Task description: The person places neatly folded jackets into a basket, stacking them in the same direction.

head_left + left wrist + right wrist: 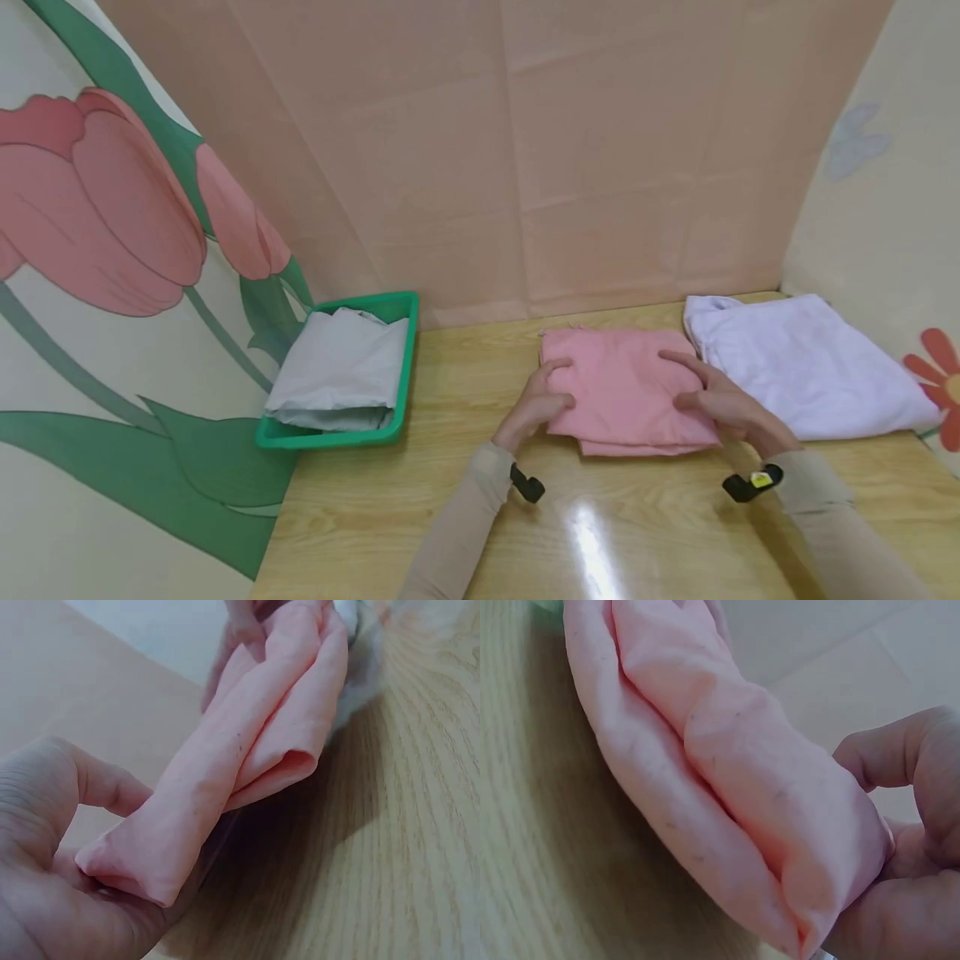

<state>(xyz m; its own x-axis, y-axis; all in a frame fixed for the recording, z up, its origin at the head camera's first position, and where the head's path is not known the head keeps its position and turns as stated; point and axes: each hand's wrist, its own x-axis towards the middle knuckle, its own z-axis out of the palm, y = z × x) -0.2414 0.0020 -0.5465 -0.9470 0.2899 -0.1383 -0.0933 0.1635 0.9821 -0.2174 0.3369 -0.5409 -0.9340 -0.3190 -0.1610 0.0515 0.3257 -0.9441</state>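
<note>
A folded pink cloth (618, 387) is gripped at its two sides by both hands. At its left edge, my left hand (531, 408) holds it between thumb and fingers. My right hand (723, 400) grips the opposite edge, with the thumb and a finger on top of the cloth. Layered folds of the cloth (202, 780) show in the left wrist view, with a dark shadow on the wood below them. Seen from the right wrist, the bundle (727, 780) is soft and thick, its lower layers facing the table.
A green plastic basket (410, 367) at the left contains folded light grey fabric (345, 367). Folded white-lavender fabric (810, 367) lies at the right, close by my right hand. Behind the wooden table (480, 467) hangs a pinkish-brown cloth backdrop (480, 167). Painted walls flank both sides.
</note>
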